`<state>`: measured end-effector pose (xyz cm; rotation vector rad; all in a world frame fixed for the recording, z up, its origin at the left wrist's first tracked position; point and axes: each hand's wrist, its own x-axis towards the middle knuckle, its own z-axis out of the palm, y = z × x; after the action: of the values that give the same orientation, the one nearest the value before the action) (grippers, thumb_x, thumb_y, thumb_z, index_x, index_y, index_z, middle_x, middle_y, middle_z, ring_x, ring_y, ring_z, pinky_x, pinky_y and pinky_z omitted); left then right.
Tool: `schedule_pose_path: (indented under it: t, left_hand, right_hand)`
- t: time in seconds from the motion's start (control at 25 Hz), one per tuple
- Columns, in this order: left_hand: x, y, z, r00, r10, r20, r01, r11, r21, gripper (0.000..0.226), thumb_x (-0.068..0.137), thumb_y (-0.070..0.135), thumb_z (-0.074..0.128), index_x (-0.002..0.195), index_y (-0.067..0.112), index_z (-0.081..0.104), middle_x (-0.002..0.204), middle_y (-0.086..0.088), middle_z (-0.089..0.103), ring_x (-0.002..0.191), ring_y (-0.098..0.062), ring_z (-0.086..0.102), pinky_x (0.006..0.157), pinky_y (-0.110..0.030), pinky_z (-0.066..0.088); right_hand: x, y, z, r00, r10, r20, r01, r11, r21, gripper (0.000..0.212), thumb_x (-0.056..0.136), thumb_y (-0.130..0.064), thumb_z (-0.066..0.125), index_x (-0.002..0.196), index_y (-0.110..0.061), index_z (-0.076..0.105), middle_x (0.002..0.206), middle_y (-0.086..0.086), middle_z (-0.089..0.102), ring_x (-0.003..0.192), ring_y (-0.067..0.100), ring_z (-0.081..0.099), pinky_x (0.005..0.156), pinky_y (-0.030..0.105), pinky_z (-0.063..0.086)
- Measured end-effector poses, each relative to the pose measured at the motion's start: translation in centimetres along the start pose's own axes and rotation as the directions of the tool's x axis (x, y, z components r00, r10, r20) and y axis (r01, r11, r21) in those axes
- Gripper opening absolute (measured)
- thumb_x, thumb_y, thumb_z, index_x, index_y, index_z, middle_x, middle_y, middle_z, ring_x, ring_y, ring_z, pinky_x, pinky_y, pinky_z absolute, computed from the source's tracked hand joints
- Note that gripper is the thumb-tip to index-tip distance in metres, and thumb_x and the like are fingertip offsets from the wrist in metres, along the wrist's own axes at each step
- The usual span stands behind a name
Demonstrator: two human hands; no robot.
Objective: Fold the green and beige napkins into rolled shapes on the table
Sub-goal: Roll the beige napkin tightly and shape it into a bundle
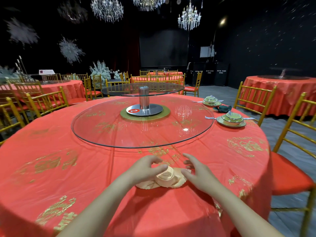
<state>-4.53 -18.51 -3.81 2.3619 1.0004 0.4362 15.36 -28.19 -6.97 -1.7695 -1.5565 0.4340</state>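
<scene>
Fingers (154, 160) of left hand (145, 170) curl over beige napkin (165, 177); right hand (196, 174) spread beside.

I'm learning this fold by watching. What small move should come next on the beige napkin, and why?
Probably tidy the right flap with the right hand while the left hand steadies the coil. The beige napkin is already wound into a spiral on spread flaps; the left thumb lies against it, and the right hand's fingers are open just beside that flap.
</scene>
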Motion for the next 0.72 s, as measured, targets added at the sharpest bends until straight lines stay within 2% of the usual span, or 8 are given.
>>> schedule_pose_path:
  t: [0.08, 0.2, 0.28, 0.36, 0.48, 0.56, 0.64, 0.72]
  left_hand:
    - [0.4, -0.4, 0.1, 0.995, -0.027, 0.101, 0.024, 0.999, 0.025, 0.039, 0.088, 0.040, 0.060, 0.120, 0.016, 0.060, 0.114, 0.008, 0.060, 0.107, -0.008, 0.054, 0.086, -0.015, 0.039]
    - [0.7, -1.1, -0.1, 0.976, -0.077, 0.203, 0.085, 0.996, -0.030, 0.029, 0.090, 0.036, 0.059, 0.113, 0.019, 0.061, 0.100, 0.009, 0.059, 0.092, -0.006, 0.053, 0.069, -0.006, 0.038]
    - [0.9, -1.3, -0.2, 0.961, -0.119, 0.250, 0.134, 0.990, -0.043, 0.033, 0.091, 0.039, 0.057, 0.116, 0.017, 0.059, 0.102, 0.005, 0.059, 0.094, -0.009, 0.054, 0.074, -0.012, 0.040]
    - [1.3, -1.3, -0.5, 0.933, -0.174, 0.314, 0.201, 0.978, -0.054, 0.038, 0.091, 0.040, 0.056, 0.121, 0.015, 0.056, 0.112, 0.001, 0.061, 0.104, -0.014, 0.056, 0.087, -0.021, 0.043]
    - [2.1, -1.0, -1.3, 0.854, -0.237, 0.464, 0.260, 0.966, 0.015, 0.047, 0.089, 0.047, 0.056, 0.125, 0.016, 0.053, 0.121, -0.003, 0.061, 0.113, -0.019, 0.056, 0.100, -0.034, 0.042]
    - [2.7, -0.8, -1.9, 0.822, -0.255, 0.509, 0.252, 0.965, 0.078, 0.046, 0.087, 0.049, 0.056, 0.120, 0.016, 0.056, 0.109, -0.002, 0.062, 0.101, -0.020, 0.058, 0.089, -0.036, 0.045]
    - [3.2, -0.7, -2.2, 0.803, -0.268, 0.532, 0.272, 0.960, 0.072, 0.043, 0.085, 0.048, 0.060, 0.112, 0.015, 0.058, 0.096, 0.000, 0.059, 0.086, -0.019, 0.055, 0.071, -0.033, 0.042]
    - [3.6, -0.8, -2.1, 0.784, -0.267, 0.560, 0.299, 0.954, 0.035, 0.046, 0.075, 0.052, 0.064, 0.106, 0.018, 0.057, 0.090, 0.001, 0.055, 0.080, -0.018, 0.051, 0.059, -0.029, 0.035]
  right_hand:
    - [0.5, -0.3, 0.6, 1.000, 0.019, -0.005, -0.019, 0.998, -0.058, 0.056, 0.086, -0.030, 0.062, 0.137, -0.028, 0.040, 0.109, -0.008, 0.057, 0.107, 0.014, 0.058, 0.092, 0.025, 0.042]
    - [1.4, -0.7, 1.5, 0.997, 0.078, -0.002, -0.078, 0.996, -0.048, 0.052, 0.085, -0.040, 0.061, 0.132, -0.024, 0.046, 0.109, -0.001, 0.061, 0.101, 0.017, 0.059, 0.090, 0.029, 0.044]
    - [2.1, -1.1, 1.8, 0.990, 0.138, 0.010, -0.138, 0.990, -0.004, 0.047, 0.085, -0.041, 0.062, 0.126, -0.020, 0.054, 0.112, 0.004, 0.063, 0.104, 0.018, 0.059, 0.089, 0.028, 0.045]
    - [2.9, -1.7, 1.9, 0.983, 0.182, 0.024, -0.182, 0.983, -0.012, 0.041, 0.084, -0.039, 0.065, 0.118, -0.016, 0.059, 0.107, 0.005, 0.065, 0.098, 0.018, 0.061, 0.083, 0.027, 0.046]
    - [3.6, -2.2, 1.5, 0.971, 0.211, 0.108, -0.208, 0.977, -0.038, 0.030, 0.082, -0.045, 0.066, 0.092, -0.017, 0.063, 0.076, 0.000, 0.063, 0.068, 0.015, 0.063, 0.061, 0.024, 0.047]
    - [3.9, -2.6, 1.1, 0.955, 0.192, 0.227, -0.201, 0.979, 0.016, 0.034, 0.078, -0.051, 0.067, 0.079, -0.018, 0.063, 0.069, 0.001, 0.060, 0.055, 0.012, 0.060, 0.051, 0.021, 0.045]
    - [4.2, -2.8, 0.7, 0.938, 0.163, 0.306, -0.184, 0.982, 0.042, 0.036, 0.073, -0.051, 0.072, 0.084, -0.017, 0.068, 0.075, -0.003, 0.060, 0.063, 0.006, 0.057, 0.056, 0.018, 0.044]
    - [4.6, -2.8, 0.5, 0.921, 0.164, 0.354, -0.179, 0.984, 0.010, 0.043, 0.071, -0.050, 0.074, 0.094, -0.013, 0.069, 0.079, -0.006, 0.059, 0.070, 0.006, 0.053, 0.060, 0.018, 0.041]
